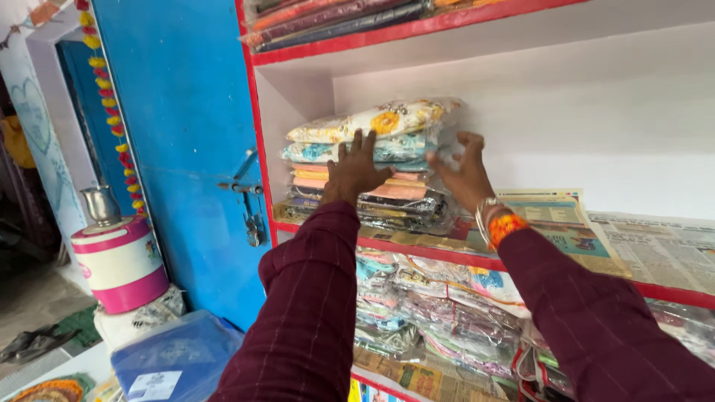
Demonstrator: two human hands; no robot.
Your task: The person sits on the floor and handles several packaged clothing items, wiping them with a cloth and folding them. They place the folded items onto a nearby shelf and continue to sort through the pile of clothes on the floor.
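Near: maroon sleeves reach up to the shelf. Left hand lies flat, fingers spread, against the front of the stack of packed cloth; right hand is spread on its right side. Neither grips anything. Looks like squaring the pile; next likely calls for an even push from both palms. Red shelf edge sits just below, side wall close left. Newspaper lining offers open room to the right.
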